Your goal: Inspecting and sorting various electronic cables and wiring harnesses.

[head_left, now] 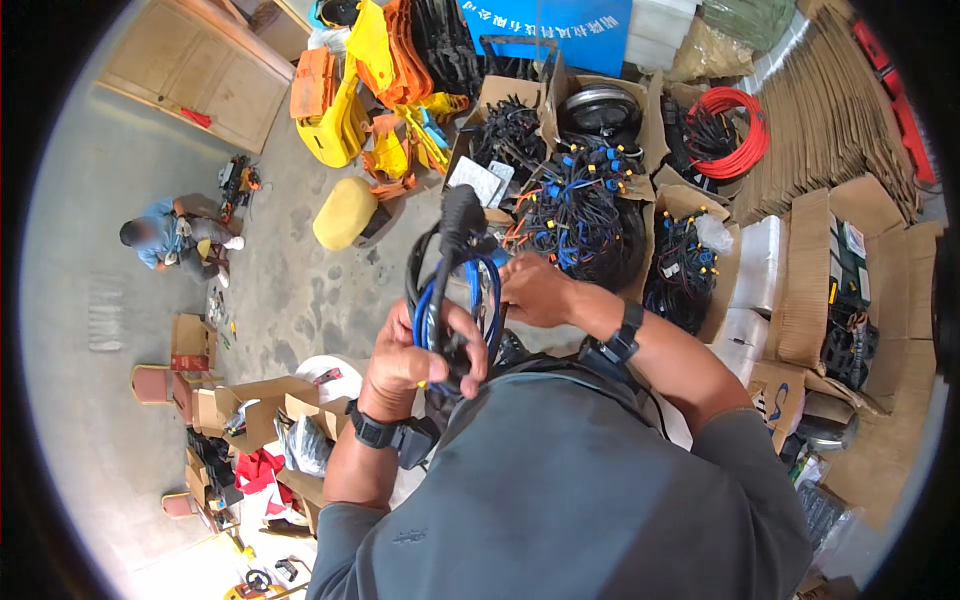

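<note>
My left hand [425, 355] grips a coiled bundle of black and blue cables [440, 300], fingers wrapped round its lower part, with a thick black ribbed section standing up at the top. My right hand [535, 290] is closed at the right side of the coil, its fingertips pinched on the cable, partly hidden behind the loops. A carton of tangled dark cables with blue and yellow connectors [580, 220] lies just beyond it.
Cartons of cables [680, 275], a red hose coil [730, 130], stacked flattened cardboard [815, 130], yellow and orange plastic parts [340, 115] and a yellow cushion [340, 210] surround me. Open boxes [265, 400] stand lower left. A person [175, 240] sits at the left.
</note>
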{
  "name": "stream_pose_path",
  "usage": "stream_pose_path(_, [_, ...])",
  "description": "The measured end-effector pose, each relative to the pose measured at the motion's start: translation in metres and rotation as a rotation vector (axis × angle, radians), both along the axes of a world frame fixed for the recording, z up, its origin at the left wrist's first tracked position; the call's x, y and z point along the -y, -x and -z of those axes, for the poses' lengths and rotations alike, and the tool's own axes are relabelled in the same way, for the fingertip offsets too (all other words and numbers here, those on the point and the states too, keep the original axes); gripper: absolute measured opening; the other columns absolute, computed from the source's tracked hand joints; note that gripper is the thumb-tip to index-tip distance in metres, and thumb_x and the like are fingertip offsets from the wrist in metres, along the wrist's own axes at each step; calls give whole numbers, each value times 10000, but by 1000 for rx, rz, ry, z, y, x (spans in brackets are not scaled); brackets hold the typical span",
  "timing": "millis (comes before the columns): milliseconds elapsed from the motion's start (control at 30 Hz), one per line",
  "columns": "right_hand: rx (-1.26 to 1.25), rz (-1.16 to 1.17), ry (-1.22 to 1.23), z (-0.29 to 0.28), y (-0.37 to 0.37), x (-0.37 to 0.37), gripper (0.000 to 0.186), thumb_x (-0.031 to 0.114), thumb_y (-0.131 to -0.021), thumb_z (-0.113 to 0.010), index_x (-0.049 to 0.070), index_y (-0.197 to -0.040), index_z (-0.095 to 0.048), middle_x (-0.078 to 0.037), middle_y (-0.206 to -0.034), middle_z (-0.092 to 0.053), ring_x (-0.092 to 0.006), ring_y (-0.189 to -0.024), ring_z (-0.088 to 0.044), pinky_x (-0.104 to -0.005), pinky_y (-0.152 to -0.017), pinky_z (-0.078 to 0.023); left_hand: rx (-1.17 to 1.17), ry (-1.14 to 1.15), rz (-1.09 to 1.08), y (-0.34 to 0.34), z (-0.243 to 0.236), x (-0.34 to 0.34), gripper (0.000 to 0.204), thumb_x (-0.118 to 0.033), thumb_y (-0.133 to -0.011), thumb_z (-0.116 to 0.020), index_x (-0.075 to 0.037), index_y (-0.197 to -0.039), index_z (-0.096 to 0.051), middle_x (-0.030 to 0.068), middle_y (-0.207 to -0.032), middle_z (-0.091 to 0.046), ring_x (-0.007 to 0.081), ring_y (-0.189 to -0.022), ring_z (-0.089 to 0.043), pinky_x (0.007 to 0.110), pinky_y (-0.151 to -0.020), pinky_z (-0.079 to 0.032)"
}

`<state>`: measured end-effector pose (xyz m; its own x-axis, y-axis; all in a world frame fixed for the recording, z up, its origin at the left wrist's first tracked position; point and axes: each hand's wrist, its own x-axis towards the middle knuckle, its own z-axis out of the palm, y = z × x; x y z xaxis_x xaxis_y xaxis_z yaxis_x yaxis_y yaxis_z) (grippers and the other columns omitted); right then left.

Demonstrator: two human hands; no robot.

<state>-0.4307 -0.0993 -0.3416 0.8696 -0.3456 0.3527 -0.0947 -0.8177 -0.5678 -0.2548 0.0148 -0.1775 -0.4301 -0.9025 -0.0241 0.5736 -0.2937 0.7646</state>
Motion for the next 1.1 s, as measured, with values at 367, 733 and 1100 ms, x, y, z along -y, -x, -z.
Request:
stream_pose_path(367, [-85,-118,90,-48,-14,65,124,134,-707,-655,69,-811,-637,-102,-827,-626,-330,-926,-565,-452,-898,-406,786,-33,373,-11,-21,-27,268,-48,-702,-735,-19,-962,-683,-15,-759,-645,44,-713,-554,230,-664,-465])
stream_pose_path(733, [-366,-32,-365,-40,-20,75,319,195,-739,-691,53,-1019,-633,-209,-977,-646,-370,-939,-621,-426,-790,-489,923,20,345,-16,-3,-40,307,-80,-685,-769,-11,-975,-697,-5,-721,-595,76,-701,-521,255,-657,-440])
stream_pose_path(1100, [-509,113,-214,-48,-15,74,306,282,-739,-688,48,-936,-690,-176,-830,-672,-360,-821,-647,-441,-733,-499,830,-240,269,-13,33,-36,366,-7,-737,-720,-38,-1101,-684,-17,-904,-682,66,-838,-583,238,-788,-480])
